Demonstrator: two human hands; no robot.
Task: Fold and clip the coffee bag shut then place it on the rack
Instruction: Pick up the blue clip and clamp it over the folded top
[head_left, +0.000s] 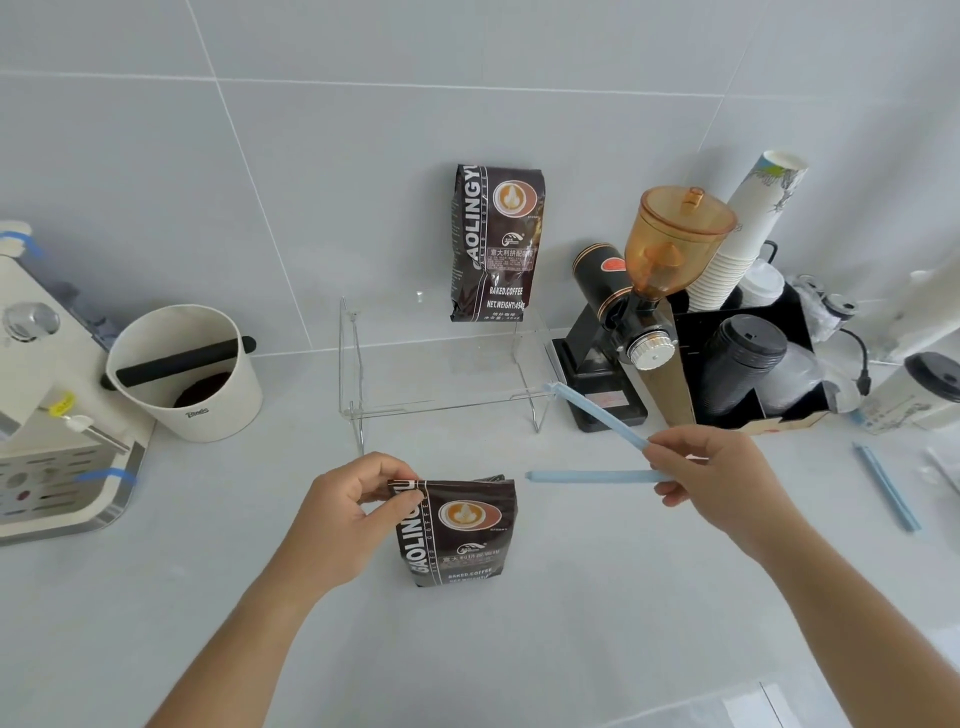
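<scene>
A dark brown coffee bag (457, 535) stands upright on the counter, its top folded down. My left hand (348, 509) pinches the folded top at its left corner. My right hand (722, 483) holds a light blue sealing clip (597, 415) by its hinge end; the clip is spread open in a V, with one arm pointing up-left and the other arm lying level just right of the bag's top. The clear acrylic rack (441, 374) stands behind the bag against the wall. A second, identical coffee bag (496, 244) stands on the rack's right side.
A white knock box (192, 374) and an espresso machine (52, 415) sit at the left. A black grinder with an amber hopper (670, 244), stacked paper cups (743, 244) and a black lid organiser (753, 364) crowd the right. Another blue clip (885, 486) lies on the counter at far right.
</scene>
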